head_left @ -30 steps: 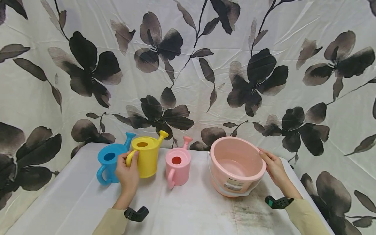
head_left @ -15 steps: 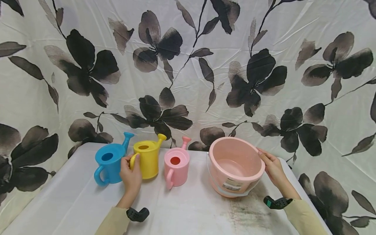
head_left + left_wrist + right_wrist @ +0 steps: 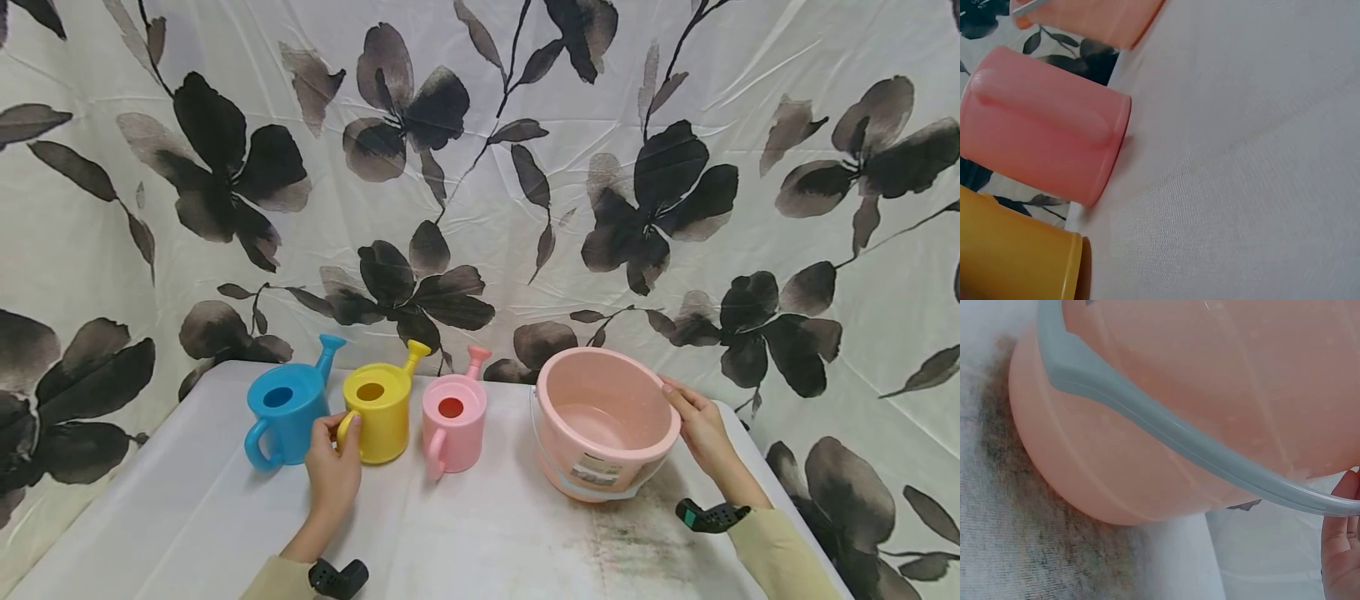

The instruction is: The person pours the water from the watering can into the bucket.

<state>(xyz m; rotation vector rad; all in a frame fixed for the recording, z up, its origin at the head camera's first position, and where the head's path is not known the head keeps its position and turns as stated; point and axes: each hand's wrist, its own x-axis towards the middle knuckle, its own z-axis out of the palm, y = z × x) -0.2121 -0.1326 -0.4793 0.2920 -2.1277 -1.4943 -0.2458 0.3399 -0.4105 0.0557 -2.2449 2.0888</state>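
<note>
In the head view my left hand holds the handle of a yellow watering can between thumb and fingers. The can stands upright on the table, between a blue watering can on its left and a pink watering can on its right. My right hand grips the right side of the rim of a pink bucket. The left wrist view catches the yellow can and the pink can; the left hand is almost wholly out of it. Close up, the right wrist view has the bucket wall.
A white cloth covers the table, with a dark stain in front of the bucket. The bucket's grey carrying handle hangs down its front. Behind the table hangs a floral curtain.
The yellow watering can has come down and slightly right, apart from the blue one, and now stands level with the others. My left hand moved with it. The right hand stays on the bucket.
</note>
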